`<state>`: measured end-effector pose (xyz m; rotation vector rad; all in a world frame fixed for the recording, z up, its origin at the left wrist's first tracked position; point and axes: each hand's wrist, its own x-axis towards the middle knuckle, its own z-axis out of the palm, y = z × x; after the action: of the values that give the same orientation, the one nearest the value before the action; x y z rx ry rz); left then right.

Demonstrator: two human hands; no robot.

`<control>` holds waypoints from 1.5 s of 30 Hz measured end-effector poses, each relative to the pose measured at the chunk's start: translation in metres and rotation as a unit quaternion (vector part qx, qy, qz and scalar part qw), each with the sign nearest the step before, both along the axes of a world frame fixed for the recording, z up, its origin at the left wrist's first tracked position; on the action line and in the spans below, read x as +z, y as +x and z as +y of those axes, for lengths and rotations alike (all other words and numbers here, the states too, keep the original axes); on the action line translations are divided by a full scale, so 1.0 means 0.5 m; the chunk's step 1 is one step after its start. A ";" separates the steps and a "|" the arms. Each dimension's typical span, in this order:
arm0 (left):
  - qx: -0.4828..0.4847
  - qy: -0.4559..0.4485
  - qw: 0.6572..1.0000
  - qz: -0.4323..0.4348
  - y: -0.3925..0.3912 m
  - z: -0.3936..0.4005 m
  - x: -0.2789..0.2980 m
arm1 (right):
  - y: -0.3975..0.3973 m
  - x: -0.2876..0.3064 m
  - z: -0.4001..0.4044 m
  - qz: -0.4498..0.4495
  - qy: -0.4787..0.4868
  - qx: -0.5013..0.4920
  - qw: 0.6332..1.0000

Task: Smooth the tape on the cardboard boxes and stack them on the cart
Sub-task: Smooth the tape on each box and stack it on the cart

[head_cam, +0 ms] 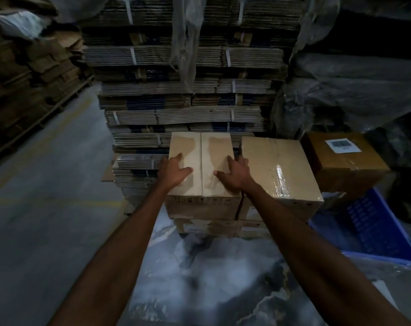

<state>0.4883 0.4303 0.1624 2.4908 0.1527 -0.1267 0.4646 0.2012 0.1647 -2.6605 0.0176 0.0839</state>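
A taped cardboard box [201, 149] sits on top of a stack, with clear tape along its centre seam. My left hand [172, 171] lies flat on the box's left half, fingers spread, thumb toward the seam. On the right half rests my right hand [235, 174], also spread, its fingers reaching over the right edge. A second taped box [279, 168] with glossy tape stands right beside it at the same height. Lower boxes [207, 228] sit beneath both. They stand on a marble-patterned surface [211, 278], apparently the cart deck.
Tall strapped bundles of flat cardboard [183, 95] rise just behind the boxes. A darker brown box with a white label [343, 158] stands at the right, above a blue plastic crate [369, 229]. Grey concrete floor [47, 184] spreads to the left, and plastic-wrapped goods fill the right.
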 end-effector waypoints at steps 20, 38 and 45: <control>-0.051 0.042 0.998 -0.005 0.071 -0.041 -0.034 | 0.008 -0.047 -0.025 -0.053 -0.045 -0.020 0.997; -0.088 0.170 0.981 -0.009 0.045 -0.046 -0.050 | 0.018 -0.055 -0.041 -0.067 -0.129 0.014 0.989; -0.065 0.152 0.985 -0.043 -0.040 -0.068 -0.051 | -0.031 -0.061 -0.038 -0.069 -0.107 0.018 0.992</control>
<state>0.4682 0.3964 0.1367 2.8061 -0.0291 -0.0518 0.4490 0.1822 0.1340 -2.8752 -0.0706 -0.0962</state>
